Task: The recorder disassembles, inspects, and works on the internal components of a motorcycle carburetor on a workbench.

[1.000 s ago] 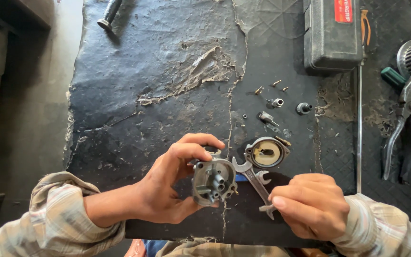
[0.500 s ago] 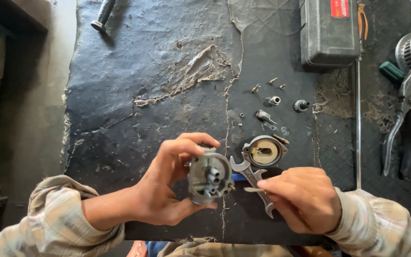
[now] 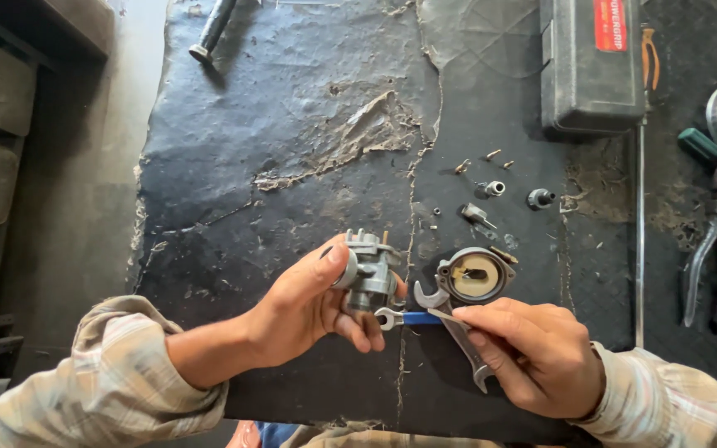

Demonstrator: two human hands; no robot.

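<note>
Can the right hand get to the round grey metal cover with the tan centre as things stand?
Probably yes. The round grey metal cover with the tan centre lies on the black mat just beyond the right hand, nothing between, but that hand's grip is full with a small blue-handled spanner.

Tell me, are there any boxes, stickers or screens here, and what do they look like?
Tool case: top right of the dark mat, closed, boxy, dark grey.
Label: on the case lid, a small upright red rectangle with pale print.
No screens or signs show; both hands work lower down, away from the case.
</note>
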